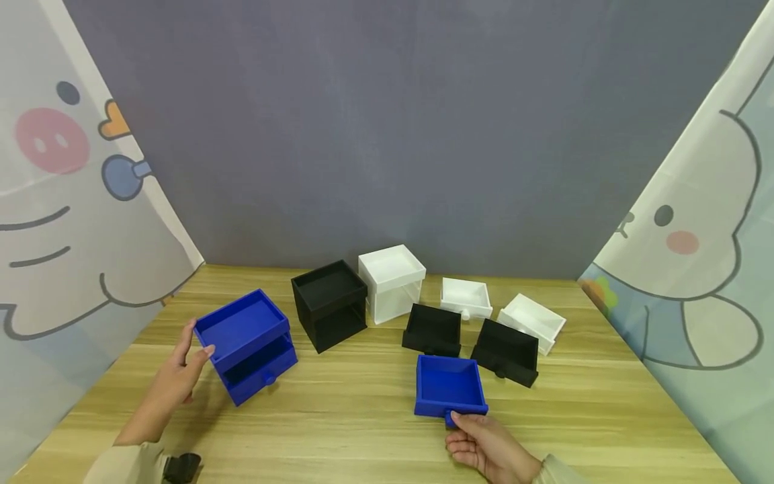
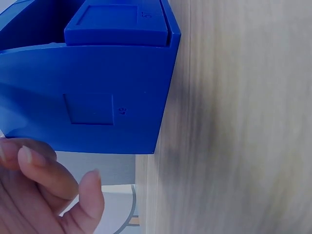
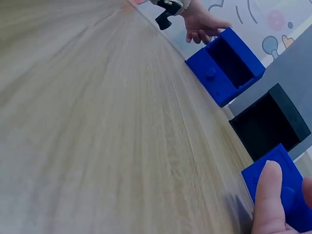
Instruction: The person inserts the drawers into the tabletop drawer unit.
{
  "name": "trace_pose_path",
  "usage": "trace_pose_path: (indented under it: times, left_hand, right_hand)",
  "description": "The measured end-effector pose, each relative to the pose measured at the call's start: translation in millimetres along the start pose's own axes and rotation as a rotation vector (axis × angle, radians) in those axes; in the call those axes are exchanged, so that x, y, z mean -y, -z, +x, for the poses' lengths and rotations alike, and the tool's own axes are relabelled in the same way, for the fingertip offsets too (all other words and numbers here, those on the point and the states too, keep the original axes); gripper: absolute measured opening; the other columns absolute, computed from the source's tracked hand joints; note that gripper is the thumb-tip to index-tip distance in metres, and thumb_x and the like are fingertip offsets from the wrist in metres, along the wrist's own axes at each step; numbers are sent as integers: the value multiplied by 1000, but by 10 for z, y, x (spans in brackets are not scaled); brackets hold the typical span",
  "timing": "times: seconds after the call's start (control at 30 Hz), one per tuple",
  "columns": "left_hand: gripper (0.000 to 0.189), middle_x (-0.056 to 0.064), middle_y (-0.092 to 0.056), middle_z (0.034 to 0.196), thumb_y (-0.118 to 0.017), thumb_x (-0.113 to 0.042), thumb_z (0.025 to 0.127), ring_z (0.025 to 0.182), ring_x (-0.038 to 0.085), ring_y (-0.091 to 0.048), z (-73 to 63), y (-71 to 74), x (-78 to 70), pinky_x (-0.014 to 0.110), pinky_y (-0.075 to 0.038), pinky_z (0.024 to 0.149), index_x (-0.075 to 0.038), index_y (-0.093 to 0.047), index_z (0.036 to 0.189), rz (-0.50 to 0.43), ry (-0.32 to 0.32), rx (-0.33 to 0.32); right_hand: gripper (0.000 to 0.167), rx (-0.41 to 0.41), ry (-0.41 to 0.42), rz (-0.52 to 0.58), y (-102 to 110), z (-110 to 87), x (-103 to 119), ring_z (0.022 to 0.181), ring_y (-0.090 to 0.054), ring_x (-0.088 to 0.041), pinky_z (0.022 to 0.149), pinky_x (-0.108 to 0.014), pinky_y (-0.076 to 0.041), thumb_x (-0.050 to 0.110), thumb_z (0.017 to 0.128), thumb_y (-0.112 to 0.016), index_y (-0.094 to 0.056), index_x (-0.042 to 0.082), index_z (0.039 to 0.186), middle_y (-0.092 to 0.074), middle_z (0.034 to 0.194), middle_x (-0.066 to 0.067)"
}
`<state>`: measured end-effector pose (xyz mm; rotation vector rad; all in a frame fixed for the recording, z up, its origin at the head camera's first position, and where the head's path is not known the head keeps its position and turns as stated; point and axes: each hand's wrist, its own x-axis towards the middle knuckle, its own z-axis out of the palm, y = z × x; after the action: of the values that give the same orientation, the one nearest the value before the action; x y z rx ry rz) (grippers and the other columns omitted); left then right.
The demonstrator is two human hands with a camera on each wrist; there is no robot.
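At the left of the head view, my left hand [image 1: 175, 373] grips the left side of a blue drawer cabinet [image 1: 244, 329], thumb at the top's front edge and index finger at its rear corner. A blue drawer [image 2: 117, 22] sits in the cabinet's lower slot; the upper slot is without one. My right hand [image 1: 490, 447] pinches the knob of a second blue drawer [image 1: 450, 384], right of centre. That drawer is upright and holds nothing. Its front [image 3: 278, 168] shows behind the right fingers in the right wrist view; whether it touches the table cannot be told.
A black cabinet shell [image 1: 329, 302] and a white one [image 1: 393, 282] stand at the back. Two black drawers [image 1: 432, 329] and two white drawers [image 1: 465, 296] lie behind and right of the held drawer. A grey wall panel [image 1: 387, 134] borders the wooden table [image 1: 338, 417].
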<state>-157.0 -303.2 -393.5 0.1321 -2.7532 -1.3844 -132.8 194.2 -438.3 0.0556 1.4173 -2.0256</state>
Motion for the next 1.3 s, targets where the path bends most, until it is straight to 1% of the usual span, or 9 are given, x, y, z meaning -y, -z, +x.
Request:
trace_pose_path:
  times: [0.17,0.23,0.37,0.43,0.57,0.67,0.83,1.1,1.3]
  left_hand:
    - [75,37,-48,107,-37,-38,103,38,9,-31,3,-10,9,28,-38,41,-18,16,152,-18,-1,-4]
    - [75,33,-50,97,-37,-38,103,39,9,-31,4,-13,11,29,-38,40,-19,16,152,-20,-4,-6]
    - [74,37,-43,118,-36,-38,103,40,8,-30,11,-4,21,28,-37,40,-21,18,151,-46,-14,7]
    - [74,40,-20,139,-36,-38,103,40,8,-30,3,4,34,28,-36,40,-21,19,151,-66,-22,10]
    - [75,40,-8,144,-36,-37,103,39,8,-29,-16,17,59,28,-35,39,-22,21,150,-84,-27,21]
    - [75,40,-3,147,-36,-38,103,39,8,-29,-8,17,58,27,-35,39,-24,21,150,-82,-27,36]
    - [76,41,-8,145,-37,-39,103,40,9,-30,13,9,29,27,-35,39,-25,21,150,-77,-15,40]
    - [76,41,-19,137,-37,-40,103,39,9,-30,25,6,12,28,-36,39,-25,20,150,-67,-13,33]
    - [76,41,-14,140,-37,-42,102,40,9,-30,17,5,20,27,-35,40,-26,20,150,-82,6,36]
  right_hand:
    - [28,-53,11,-14,-4,-2,0,69,-67,-4,68,-18,-52,29,101,-50,-64,8,89,-68,76,2]
    - [26,-84,27,-23,-2,-3,3,68,-67,-4,67,-18,-52,25,101,-50,-64,8,87,-68,75,2]
    - [23,-126,57,-20,-5,7,27,70,-67,-5,68,-18,-52,16,101,-50,-64,8,85,-68,74,1]
    - [20,-142,75,-20,-17,21,43,71,-67,-5,70,-18,-51,14,100,-51,-63,7,86,-68,75,0]
    - [13,-158,101,-22,-38,51,63,71,-67,-6,70,-18,-51,11,98,-55,-63,7,88,-69,76,-2]
    - [14,-155,106,-14,-47,54,64,71,-67,-6,69,-18,-51,9,97,-55,-63,8,86,-68,75,-1]
    - [15,-140,114,-5,-90,48,57,72,-67,-6,69,-18,-51,9,97,-54,-60,10,83,-68,76,-1]
    - [9,-38,180,-21,-153,109,41,75,-67,-6,71,-19,-51,13,94,-60,-59,11,85,-68,79,0]
    - [9,-27,172,-36,-243,165,55,73,-66,-6,69,-18,-51,13,95,-59,-60,9,87,-67,78,0]
